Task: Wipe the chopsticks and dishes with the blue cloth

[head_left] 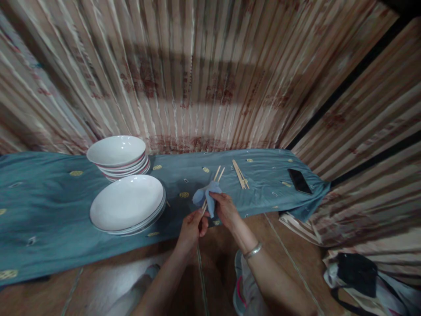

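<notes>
In the head view, my left hand pinches the near ends of two wooden chopsticks, which point away from me. A light blue cloth is wrapped about their middle, gripped by my right hand, whose wrist bears a silver bracelet. The far tips of the chopsticks stick out beyond the cloth. Further right on the table, several more chopsticks lie in a loose bundle. To the left stand a stack of white plates and, behind it, a stack of white bowls with red bands.
A teal patterned cloth covers the long narrow table. A black phone lies near its right end. Behind the table hangs a pleated curtain. Bags sit on the tiled floor at the lower right.
</notes>
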`<action>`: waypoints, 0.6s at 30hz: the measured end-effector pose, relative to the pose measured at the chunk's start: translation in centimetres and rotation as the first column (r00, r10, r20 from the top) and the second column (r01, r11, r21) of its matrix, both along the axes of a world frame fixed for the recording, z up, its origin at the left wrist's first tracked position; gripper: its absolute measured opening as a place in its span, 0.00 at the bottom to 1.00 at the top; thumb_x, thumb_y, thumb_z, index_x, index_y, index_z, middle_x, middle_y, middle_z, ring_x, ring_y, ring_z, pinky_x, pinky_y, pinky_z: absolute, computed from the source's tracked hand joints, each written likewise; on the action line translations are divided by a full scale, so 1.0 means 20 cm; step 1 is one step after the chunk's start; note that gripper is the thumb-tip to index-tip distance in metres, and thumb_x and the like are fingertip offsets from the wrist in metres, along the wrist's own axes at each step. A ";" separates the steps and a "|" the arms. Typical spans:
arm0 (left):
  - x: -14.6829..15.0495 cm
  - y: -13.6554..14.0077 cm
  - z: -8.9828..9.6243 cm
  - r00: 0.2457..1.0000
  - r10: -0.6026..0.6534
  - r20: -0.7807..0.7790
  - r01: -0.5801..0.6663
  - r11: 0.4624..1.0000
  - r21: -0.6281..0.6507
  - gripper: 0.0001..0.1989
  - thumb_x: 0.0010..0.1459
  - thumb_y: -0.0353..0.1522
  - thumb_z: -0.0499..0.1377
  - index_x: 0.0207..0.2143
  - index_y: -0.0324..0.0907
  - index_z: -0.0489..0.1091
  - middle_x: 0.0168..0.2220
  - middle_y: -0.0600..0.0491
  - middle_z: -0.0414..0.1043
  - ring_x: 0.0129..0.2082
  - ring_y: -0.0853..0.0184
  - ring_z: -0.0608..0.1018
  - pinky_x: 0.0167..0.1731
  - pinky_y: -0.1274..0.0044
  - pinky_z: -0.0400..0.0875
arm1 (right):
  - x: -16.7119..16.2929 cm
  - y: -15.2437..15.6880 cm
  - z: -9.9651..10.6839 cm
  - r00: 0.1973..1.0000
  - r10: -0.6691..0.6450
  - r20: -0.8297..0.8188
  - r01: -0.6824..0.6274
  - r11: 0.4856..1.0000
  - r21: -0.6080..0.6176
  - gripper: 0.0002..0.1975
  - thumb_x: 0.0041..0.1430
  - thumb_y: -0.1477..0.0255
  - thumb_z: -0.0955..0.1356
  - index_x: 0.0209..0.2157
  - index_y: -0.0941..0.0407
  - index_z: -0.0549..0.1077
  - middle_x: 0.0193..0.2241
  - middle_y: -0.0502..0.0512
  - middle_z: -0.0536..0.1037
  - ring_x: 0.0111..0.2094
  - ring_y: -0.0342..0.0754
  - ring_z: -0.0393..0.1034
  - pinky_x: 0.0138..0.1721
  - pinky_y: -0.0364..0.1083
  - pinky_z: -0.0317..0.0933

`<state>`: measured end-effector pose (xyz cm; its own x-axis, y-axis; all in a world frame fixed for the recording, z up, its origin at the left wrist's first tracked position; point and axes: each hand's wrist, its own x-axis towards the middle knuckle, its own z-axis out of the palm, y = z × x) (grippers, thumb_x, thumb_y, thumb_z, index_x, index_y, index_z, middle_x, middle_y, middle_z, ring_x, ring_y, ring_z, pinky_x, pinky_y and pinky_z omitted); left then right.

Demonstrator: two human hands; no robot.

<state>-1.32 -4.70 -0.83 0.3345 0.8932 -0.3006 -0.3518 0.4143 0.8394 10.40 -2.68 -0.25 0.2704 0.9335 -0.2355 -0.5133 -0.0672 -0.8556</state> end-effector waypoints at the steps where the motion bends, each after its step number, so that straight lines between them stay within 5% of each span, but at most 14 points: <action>1: 0.00 0.00 0.00 1.000 -0.004 -0.005 0.004 1.000 0.005 0.22 0.41 0.49 0.64 0.23 0.37 0.69 0.12 0.60 0.60 0.11 0.79 0.56 0.14 0.81 0.44 | 0.00 0.00 0.00 1.000 -0.001 -0.025 0.001 1.000 -0.012 0.09 0.37 0.67 0.74 0.19 0.57 0.75 0.17 0.49 0.76 0.19 0.42 0.65 0.23 0.41 0.58; 18: 0.05 -0.07 -0.02 0.970 -0.202 -0.132 0.210 0.977 0.047 0.20 0.43 0.48 0.63 0.22 0.39 0.71 0.09 0.61 0.57 0.10 0.78 0.54 0.15 0.80 0.46 | 0.44 0.03 0.08 0.946 -0.305 -0.108 0.310 0.950 0.027 0.07 0.39 0.74 0.75 0.22 0.57 0.74 0.19 0.47 0.77 0.20 0.39 0.68 0.23 0.38 0.64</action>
<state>-0.34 -6.01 -1.22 0.4762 0.8266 -0.2999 -0.1545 0.4145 0.8969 19.24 -2.06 1.32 0.5228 0.8185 -0.2383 -0.5872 0.1431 -0.7967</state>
